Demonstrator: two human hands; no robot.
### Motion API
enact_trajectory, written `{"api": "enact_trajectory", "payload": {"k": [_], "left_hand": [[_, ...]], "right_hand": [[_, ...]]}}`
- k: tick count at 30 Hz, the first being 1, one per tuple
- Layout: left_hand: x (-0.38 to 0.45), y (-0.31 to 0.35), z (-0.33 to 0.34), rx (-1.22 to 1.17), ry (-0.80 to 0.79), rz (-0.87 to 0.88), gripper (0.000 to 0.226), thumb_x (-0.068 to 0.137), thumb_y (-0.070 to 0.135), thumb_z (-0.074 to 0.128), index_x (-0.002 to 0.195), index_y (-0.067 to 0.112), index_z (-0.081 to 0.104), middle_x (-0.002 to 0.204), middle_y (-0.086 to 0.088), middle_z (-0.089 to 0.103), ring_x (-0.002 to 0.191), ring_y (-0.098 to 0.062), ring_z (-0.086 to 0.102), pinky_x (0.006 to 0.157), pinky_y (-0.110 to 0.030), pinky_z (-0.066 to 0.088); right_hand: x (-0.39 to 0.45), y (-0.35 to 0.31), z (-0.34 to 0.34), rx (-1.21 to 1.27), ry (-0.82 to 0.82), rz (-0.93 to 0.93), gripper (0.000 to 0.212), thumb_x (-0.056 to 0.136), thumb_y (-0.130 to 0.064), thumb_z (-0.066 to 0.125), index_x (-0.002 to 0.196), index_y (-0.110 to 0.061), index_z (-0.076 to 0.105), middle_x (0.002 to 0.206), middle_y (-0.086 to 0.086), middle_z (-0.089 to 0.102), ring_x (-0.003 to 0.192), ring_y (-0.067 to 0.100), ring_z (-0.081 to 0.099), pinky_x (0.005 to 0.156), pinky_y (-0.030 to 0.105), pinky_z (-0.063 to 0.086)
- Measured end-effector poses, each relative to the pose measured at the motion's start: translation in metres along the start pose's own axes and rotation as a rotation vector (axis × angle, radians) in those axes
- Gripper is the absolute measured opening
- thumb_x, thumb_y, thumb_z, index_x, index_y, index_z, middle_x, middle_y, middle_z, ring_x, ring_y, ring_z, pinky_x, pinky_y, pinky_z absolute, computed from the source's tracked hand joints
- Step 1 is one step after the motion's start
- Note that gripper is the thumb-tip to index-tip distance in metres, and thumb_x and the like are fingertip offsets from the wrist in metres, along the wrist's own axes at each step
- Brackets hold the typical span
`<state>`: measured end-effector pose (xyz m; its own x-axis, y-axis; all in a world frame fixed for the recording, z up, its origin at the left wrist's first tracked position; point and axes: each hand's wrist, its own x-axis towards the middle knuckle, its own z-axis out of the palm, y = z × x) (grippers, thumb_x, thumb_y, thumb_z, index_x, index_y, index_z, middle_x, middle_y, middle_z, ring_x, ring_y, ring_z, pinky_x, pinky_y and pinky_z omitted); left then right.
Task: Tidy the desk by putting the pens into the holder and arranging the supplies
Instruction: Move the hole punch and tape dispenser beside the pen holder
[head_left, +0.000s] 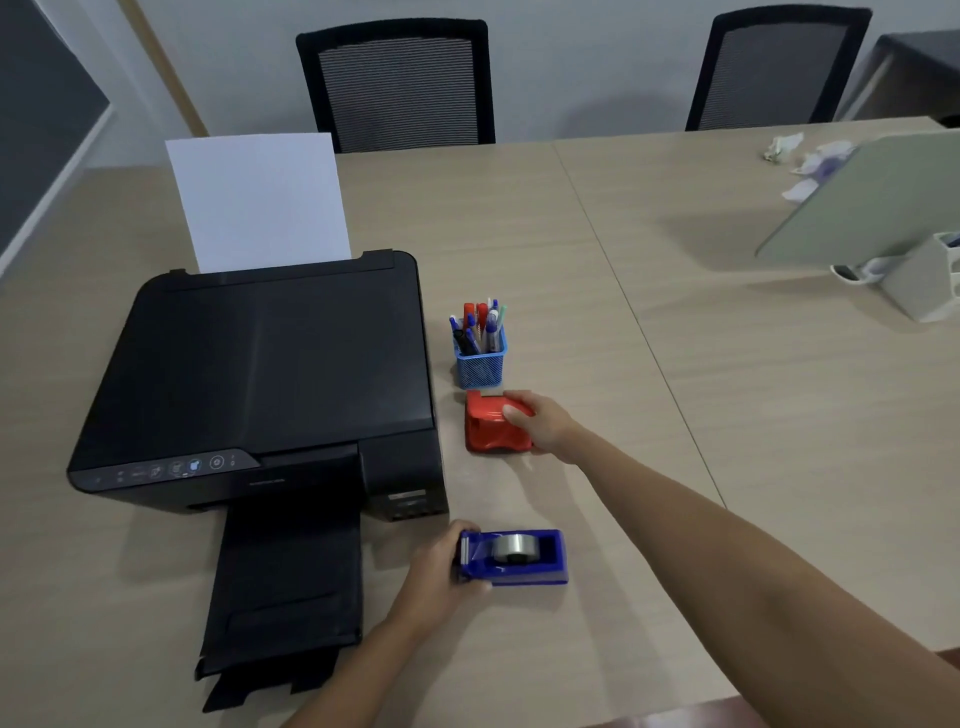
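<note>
Left hand (434, 577) grips blue tape dispenser (514, 558); right hand (540, 423) grips red stapler (491, 423) (beside pen holder (480, 366)).

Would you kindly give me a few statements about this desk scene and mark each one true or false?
1. The pens stand in the blue holder. True.
2. The left hand rests on the red item. False: it has a grip on the blue tape dispenser.
3. The right hand is on the red item. True.
4. The holder sits left of the printer. False: it sits to its right.
5. White paper stands in the printer's rear tray. True.
</note>
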<state>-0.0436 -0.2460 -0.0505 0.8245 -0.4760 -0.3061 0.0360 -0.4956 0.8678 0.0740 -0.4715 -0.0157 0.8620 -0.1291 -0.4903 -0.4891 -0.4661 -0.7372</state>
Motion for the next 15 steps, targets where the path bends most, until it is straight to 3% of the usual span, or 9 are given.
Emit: {"api": "enact_trajectory", "payload": {"k": [7,10,13,15], "left_hand": [[0.012,0.002,0.001,-0.004,0.017,-0.013,0.048,0.071,0.015,0.081,0.102,0.039,0.053,0.105,0.009,0.068,0.099,-0.003,0.065,0.083,-0.016,0.054],[0.016,0.002,0.003,-0.012,0.035,-0.041,0.050,0.071,0.009,0.079,0.105,0.034,0.053,0.105,0.006,0.067,0.099,-0.006,0.065,0.083,-0.017,0.053],[0.021,0.003,0.009,-0.022,0.061,-0.064,0.053,0.071,0.003,0.077,0.110,0.031,0.051,0.107,0.007,0.066,0.102,-0.009,0.064,0.089,-0.026,0.054],[0.028,0.007,0.015,-0.006,0.104,-0.073,0.056,0.072,0.003,0.076,0.117,0.023,0.050,0.111,0.005,0.066,0.104,-0.012,0.063,0.092,-0.026,0.050]], "right_hand": [[0.012,-0.017,0.001,-0.030,-0.113,0.034,0.048,0.097,-0.041,0.047,0.144,-0.034,0.040,0.144,0.009,0.042,0.123,0.035,0.048,0.086,0.046,0.056],[0.007,-0.016,-0.004,-0.004,-0.139,0.021,0.056,0.097,-0.045,0.043,0.150,-0.038,0.024,0.152,0.008,0.033,0.128,0.036,0.045,0.086,0.047,0.055],[-0.010,0.001,-0.013,0.123,-0.114,0.162,0.066,0.096,-0.056,0.035,0.153,-0.037,0.008,0.159,0.006,0.023,0.135,0.038,0.039,0.093,0.051,0.045],[-0.024,0.024,-0.019,0.117,-0.112,0.314,0.065,0.097,-0.055,0.032,0.152,-0.023,0.021,0.155,0.007,0.033,0.134,0.034,0.041,0.099,0.051,0.041]]}}
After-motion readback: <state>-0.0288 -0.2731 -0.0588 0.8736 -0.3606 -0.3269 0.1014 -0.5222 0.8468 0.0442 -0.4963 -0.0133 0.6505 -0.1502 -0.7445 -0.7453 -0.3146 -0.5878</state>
